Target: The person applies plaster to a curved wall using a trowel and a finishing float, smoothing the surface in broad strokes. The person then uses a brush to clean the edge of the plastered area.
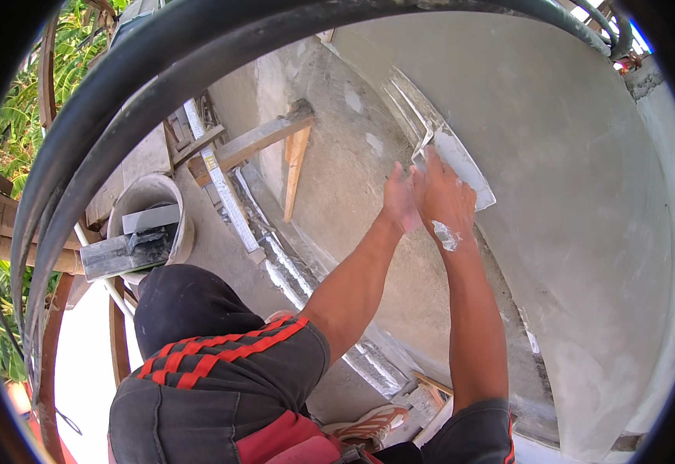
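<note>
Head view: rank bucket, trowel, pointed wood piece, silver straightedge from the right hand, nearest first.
From the right hand, as seen in the head view:
1. Trowel: at the fingers, against the wall.
2. Pointed wood piece: left of both hands.
3. Silver straightedge: further left, slanting.
4. Bucket: leftmost of the four.

Your right hand [444,189] (smeared white near the wrist [447,236]) holds the trowel [446,141] at the gray wall [569,193], your left hand [402,201] beside.
</note>
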### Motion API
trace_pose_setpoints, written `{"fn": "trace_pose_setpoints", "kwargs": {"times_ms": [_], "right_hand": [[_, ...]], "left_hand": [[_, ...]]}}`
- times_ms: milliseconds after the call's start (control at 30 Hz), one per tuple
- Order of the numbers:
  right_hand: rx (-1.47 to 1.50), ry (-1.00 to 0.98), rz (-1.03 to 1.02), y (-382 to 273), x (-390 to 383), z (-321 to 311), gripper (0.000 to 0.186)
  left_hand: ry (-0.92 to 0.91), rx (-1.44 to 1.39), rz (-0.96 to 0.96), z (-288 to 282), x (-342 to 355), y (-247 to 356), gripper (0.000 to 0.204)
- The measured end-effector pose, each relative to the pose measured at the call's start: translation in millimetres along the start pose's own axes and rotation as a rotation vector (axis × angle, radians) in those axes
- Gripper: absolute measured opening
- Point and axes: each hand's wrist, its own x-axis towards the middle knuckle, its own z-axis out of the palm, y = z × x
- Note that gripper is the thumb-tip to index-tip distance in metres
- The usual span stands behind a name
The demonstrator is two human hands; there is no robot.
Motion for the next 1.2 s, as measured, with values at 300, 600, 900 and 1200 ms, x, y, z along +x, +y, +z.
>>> {"fn": "trace_pose_setpoints", "kwargs": {"times_ms": [300, 600, 900, 1200], "right_hand": [[-0.102, -0.011, 0.120, 82, -130, -10, 0.049], [-0.150, 0.304, -0.033, 167, -250, -41, 0.049], [-0.051, 0.287, -0.190, 100, -109, -10, 0.042], [-0.052, 0.642, -0.156, 129, -108, -39, 0.046]], "left_hand": [[0.102, 0.077, -0.015, 1, -1, -2, 0.089], [0.061, 0.065, -0.003, 0, -1, -2, 0.091], [0.099, 0.027, 0.000, -2, 1, -2, 0.090], [0.020, 0.022, -0.027, -5, 0, 2, 0.087]]}}
